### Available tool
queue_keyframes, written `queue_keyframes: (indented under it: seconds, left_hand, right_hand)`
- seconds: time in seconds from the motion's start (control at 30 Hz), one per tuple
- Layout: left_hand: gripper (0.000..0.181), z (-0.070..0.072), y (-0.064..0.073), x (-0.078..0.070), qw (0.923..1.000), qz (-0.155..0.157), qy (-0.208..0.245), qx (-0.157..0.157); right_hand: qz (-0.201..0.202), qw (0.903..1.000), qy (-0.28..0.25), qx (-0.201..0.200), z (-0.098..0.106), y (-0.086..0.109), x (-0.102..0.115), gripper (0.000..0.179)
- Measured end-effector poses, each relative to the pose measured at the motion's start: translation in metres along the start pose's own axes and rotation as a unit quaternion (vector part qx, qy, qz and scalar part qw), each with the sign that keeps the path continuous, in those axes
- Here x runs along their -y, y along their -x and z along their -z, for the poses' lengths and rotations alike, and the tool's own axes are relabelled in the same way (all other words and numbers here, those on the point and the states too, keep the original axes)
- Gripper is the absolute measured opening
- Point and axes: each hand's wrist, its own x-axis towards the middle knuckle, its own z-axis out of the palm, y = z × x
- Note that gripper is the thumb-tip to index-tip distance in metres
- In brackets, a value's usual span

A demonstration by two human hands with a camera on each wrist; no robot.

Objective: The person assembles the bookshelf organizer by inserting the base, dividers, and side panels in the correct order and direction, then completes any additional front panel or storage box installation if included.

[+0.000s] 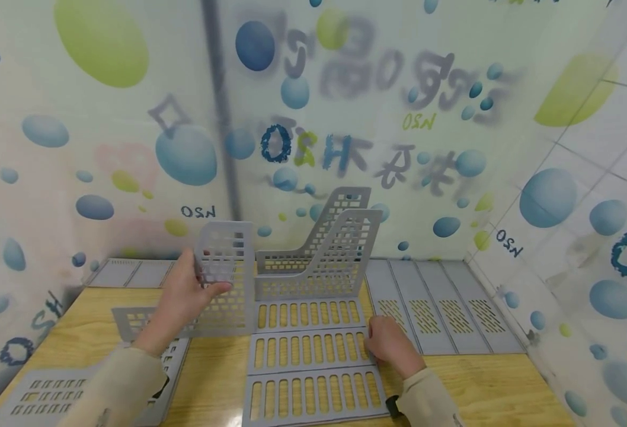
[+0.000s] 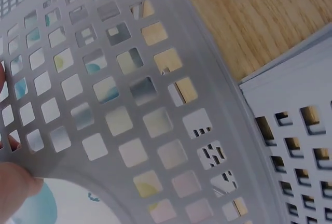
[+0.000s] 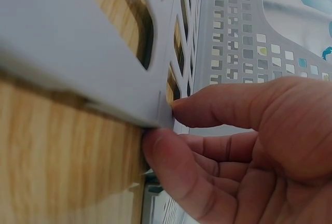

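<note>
My left hand (image 1: 182, 302) holds a grey perforated side panel (image 1: 249, 267) upright, thumb on its near face; the left wrist view shows the same panel (image 2: 199, 37) close up, the thumb (image 2: 15, 187) at its curved edge. In front of me lies a grey slotted base panel (image 1: 313, 331) made of several joined sections. My right hand (image 1: 393, 344) pinches its right edge between thumb and finger, as the right wrist view of the slotted panel (image 3: 67, 47) shows. Two perforated side panels (image 1: 305, 284) stand upright at the base panel's far end.
Grey panels with diagonal slots (image 1: 436, 284) lie at the back right. More flat grey panels (image 1: 150, 273) are at the back left, and perforated panels (image 1: 73, 376) at the front left. A wooden table (image 1: 212, 373) carries everything, with a patterned curtain (image 1: 345, 148) behind.
</note>
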Motion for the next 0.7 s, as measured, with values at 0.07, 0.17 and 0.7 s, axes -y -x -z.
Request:
queue_keyframes:
  seconds: [0.07,0.17,0.7]
  left_hand:
    - [0.064,-0.004,0.003,-0.002,0.9997,-0.015,-0.008,-0.019]
    - [0.063,-0.008,0.006,0.0,0.9983,-0.04,-0.01,-0.041]
    - [0.023,0.011,0.034,0.043,0.9992,0.006,-0.01,0.038]
  right_hand:
    - [-0.001,1.0,0.001,0.0,0.0,0.0,0.0,0.025]
    - [0.0,1.0,0.001,0.0,-0.001,-0.001,0.0,0.026]
    - [0.025,0.9992,0.0,0.03,0.002,0.007,-0.002,0.029]
